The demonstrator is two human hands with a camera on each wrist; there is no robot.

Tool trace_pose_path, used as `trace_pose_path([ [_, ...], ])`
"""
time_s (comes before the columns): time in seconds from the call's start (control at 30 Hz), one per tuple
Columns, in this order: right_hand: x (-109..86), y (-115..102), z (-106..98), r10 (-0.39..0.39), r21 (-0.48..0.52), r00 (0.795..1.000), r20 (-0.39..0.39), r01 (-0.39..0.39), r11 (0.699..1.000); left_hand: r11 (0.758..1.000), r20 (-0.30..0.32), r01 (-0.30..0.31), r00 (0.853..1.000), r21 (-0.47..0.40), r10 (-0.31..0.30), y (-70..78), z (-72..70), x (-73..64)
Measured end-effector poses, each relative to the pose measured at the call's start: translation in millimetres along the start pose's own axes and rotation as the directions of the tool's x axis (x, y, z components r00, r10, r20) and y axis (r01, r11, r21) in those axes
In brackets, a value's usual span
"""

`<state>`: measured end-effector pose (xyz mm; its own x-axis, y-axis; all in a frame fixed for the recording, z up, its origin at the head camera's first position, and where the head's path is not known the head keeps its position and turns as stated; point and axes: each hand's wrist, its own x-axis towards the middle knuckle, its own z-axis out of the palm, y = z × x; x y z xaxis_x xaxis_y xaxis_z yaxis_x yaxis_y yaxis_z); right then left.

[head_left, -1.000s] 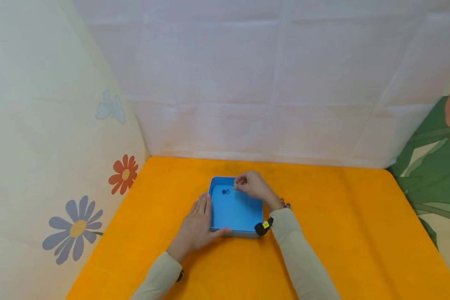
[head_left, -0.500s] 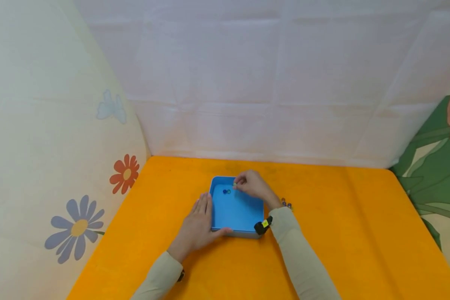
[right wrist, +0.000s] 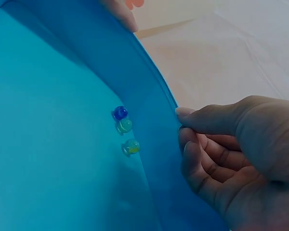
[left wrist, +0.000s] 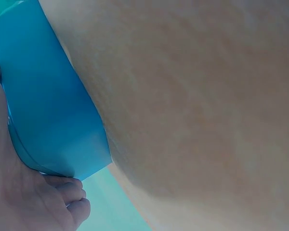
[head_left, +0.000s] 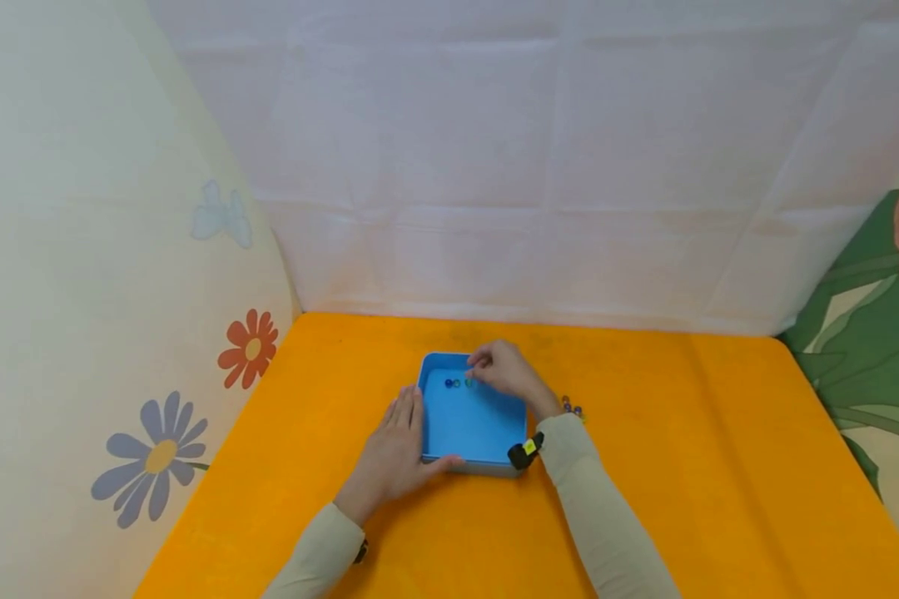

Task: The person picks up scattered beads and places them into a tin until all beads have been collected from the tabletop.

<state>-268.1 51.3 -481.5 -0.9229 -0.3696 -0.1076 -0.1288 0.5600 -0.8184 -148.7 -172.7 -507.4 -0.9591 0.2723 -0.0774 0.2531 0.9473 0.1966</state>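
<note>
A blue tray (head_left: 470, 424) stands on the orange table. My left hand (head_left: 393, 453) spans its near left corner, straight fingers along the left wall and thumb on the front edge. In the left wrist view the blue wall (left wrist: 53, 96) lies against the hand. Inside the tray, near the back wall, three marbles form a row: a dark blue one (right wrist: 121, 112), a clear green one (right wrist: 125, 125) and a clear one with yellow-green (right wrist: 131, 146). My right hand (head_left: 504, 368) hovers over the third marble, fingers loosely curled, thumb and index tips close together with nothing visible between them.
Several loose marbles (head_left: 573, 409) lie on the orange table (head_left: 682, 433) to the right of the tray, beside the right wrist. A white cloth (head_left: 449, 208) hangs behind the table, and flower-patterned cloths (head_left: 157, 457) flank it.
The right hand has let go of the third marble, which is now on the tray floor next to the other two. The left hand stays in place on the tray.
</note>
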Motion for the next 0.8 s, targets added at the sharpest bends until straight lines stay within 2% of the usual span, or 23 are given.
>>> trace_pose_path([
  [0.4,-3.1,1,-9,0.001,0.021,1.0,0.008,-0.001,1.0,1.0,0.001,-0.001,1.0,0.001,0.001,-1.8,0.1,0.2],
  [0.57,-5.7,2,-14,0.023,0.03,1.0,-0.008,-0.023,0.999,1.0,0.001,-0.001,1.0,0.01,0.001,-1.3,-0.5,0.6],
  [0.8,-11.2,11,-22,0.01,0.035,1.0,-0.027,-0.009,0.999,1.0,0.012,0.007,1.0,-0.001,-0.007,-0.1,0.9,2.1],
])
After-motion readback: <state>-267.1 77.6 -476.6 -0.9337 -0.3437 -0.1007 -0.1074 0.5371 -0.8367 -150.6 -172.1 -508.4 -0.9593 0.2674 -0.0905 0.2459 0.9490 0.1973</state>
